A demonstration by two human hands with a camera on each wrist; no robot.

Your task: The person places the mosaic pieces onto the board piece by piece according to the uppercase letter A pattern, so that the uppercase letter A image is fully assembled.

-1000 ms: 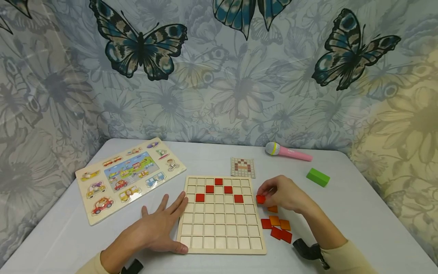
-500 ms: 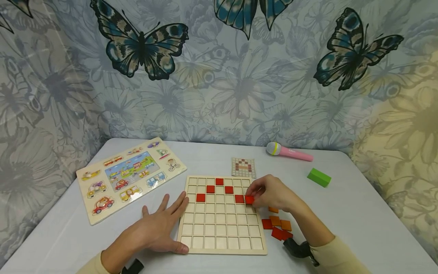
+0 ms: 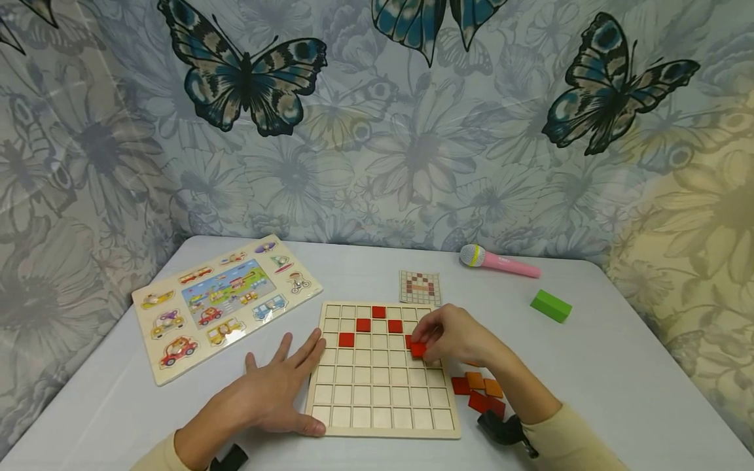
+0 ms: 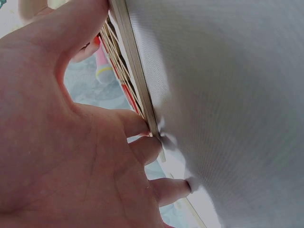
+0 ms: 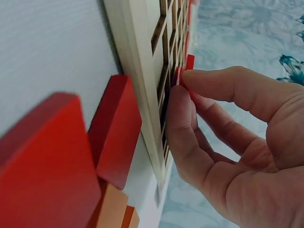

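Observation:
A pale wooden grid board (image 3: pixel 381 396) lies on the table with several red tiles set in its upper cells, one of them a red tile (image 3: pixel 379 313) in the top row. My right hand (image 3: pixel 458 337) pinches a red square tile (image 3: pixel 417 350) between thumb and fingers, over the board's right side and partly covering a placed tile. The right wrist view shows that hand (image 5: pixel 237 137) from the side, close to the grid. My left hand (image 3: pixel 272 392) is spread, its thumb and fingertips touching the board's left edge; the left wrist view shows the palm (image 4: pixel 85 147).
Loose red and orange tiles, such as an orange tile (image 3: pixel 493 388), lie right of the board. Behind it is a small pattern card (image 3: pixel 419 288). A pink microphone (image 3: pixel 501 261) and green block (image 3: pixel 551 305) lie at back right, a picture puzzle (image 3: pixel 226 307) at left.
My right hand has carried the red tile leftward from beside the board to over its right columns. The left hand stays in place at the board's edge.

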